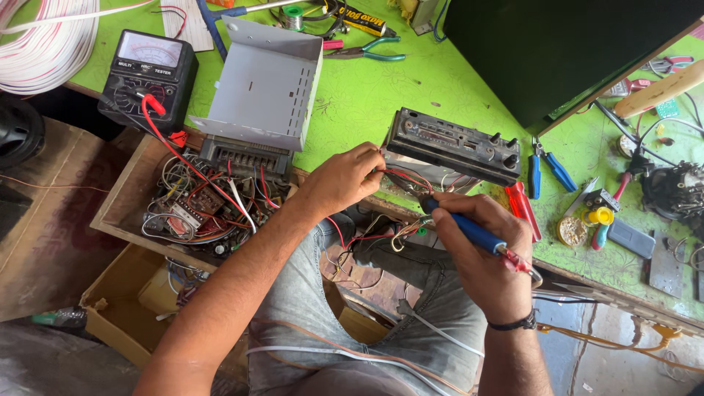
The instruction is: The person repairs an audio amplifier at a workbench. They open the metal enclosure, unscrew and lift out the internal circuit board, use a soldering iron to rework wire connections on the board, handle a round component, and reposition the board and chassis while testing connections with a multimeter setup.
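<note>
Right grip (pixel 480 246) clasps a blue soldering iron (pixel 469 231), left grip (pixel 345 178) pinches wires (pixel 403 178); wooden drawer (pixel 117 198) holds tangled wiring.

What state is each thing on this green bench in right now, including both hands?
Left hand: pinching red wires at the black car stereo.
Right hand: gripping blue-handled soldering iron, tip at the wires.
Grey metal cover: off, lying on the bench.
Black analog multimeter: red lead plugged in.
Wooden drawer: open, full of wires.
</note>
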